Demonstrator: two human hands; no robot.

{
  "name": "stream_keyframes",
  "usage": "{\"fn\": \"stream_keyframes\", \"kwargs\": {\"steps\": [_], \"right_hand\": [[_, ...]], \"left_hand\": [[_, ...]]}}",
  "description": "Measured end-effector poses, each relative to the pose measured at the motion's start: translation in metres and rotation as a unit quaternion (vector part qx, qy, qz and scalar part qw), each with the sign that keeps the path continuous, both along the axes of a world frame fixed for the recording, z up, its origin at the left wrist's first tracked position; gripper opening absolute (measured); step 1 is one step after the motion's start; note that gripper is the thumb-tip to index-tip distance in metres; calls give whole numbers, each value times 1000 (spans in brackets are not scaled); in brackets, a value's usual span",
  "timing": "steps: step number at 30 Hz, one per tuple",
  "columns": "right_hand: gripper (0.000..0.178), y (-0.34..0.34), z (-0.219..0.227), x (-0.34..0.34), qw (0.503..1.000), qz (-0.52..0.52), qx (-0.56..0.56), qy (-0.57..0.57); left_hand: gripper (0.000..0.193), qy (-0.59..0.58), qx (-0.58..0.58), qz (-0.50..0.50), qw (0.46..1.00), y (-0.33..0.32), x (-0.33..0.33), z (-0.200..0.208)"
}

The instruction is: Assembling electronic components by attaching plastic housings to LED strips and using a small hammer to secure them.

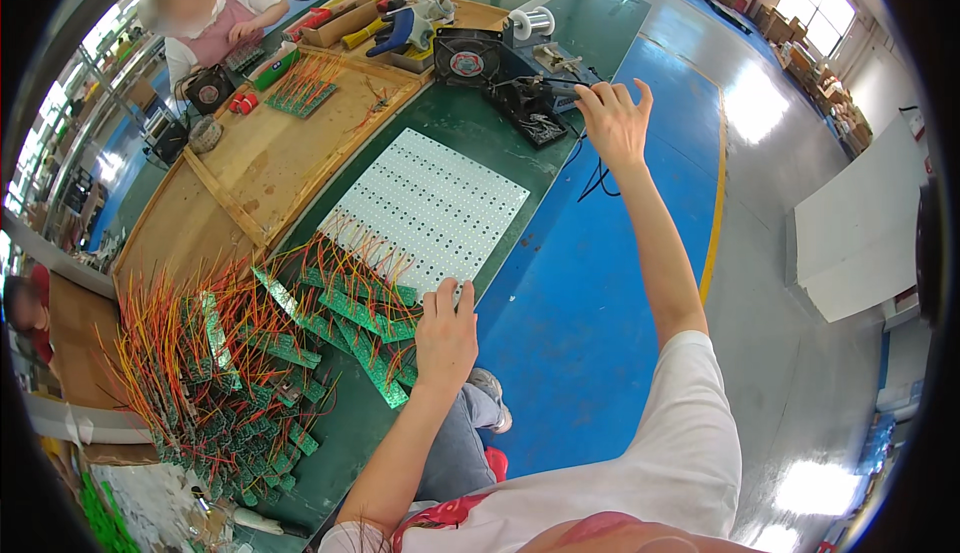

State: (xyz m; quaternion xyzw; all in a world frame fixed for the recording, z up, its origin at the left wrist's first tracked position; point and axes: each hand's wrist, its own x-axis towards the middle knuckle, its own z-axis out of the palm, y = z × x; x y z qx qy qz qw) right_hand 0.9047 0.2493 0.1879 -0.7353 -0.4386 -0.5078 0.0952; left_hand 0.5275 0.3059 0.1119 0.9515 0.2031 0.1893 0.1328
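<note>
From my end I see the left hand [447, 341] palm down, its fingertips at the near edge of a white panel [430, 208] full of small holes; I can't tell whether it pinches that edge or just rests there. The panel lies flat on the green table [425, 118], in front of me and a little left of centre. My right hand [615, 125] is stretched out to the far right, fingers bent, at the dark handle of a soldering iron [562, 82] beside its black stand [535, 118]; I can't make out whether the fingers have closed on it. Behind the stand I have a spool of solder wire [531, 23], and left of that a square black fan [468, 57]. Left of my left hand, a heap of green circuit strips [265, 353] with red and yellow wires spreads over the table, some reaching the panel's near left corner. Beyond the panel sits a wooden tray [180, 215], and a co-worker [225, 23] is at its far side.
</note>
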Motion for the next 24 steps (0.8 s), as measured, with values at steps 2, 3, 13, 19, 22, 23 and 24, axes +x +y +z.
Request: {"fn": "stream_keyframes", "kwargs": {"steps": [2, 3, 13, 19, 22, 23, 24], "right_hand": [[28, 0, 2, -6, 1000, -24, 2, 13], [28, 1, 6, -8, 1000, -23, 2, 13], [31, -33, 38, -24, 991, -98, 77, 42], [20, -66, 40, -109, 977, -9, 175, 125], [20, -54, 16, -173, 963, 104, 144, 201], [20, -53, 9, -197, 955, 139, 125, 233], [20, -57, 5, -221, 947, 161, 110, 256]], "left_hand": [[55, -1, 9, 3, 1000, 0, 1, 1], [57, -1, 17, 4, 1000, 0, 1, 2], [52, 28, -52, 16, 998, -9, 3, 20], [37, -68, -83, -36, 994, -21, -13, 37], [30, -146, -73, -73, 984, -32, -42, 50], [27, -173, -65, -89, 979, -37, -56, 47], [26, -171, -45, -116, 977, -48, -72, 48]]}}
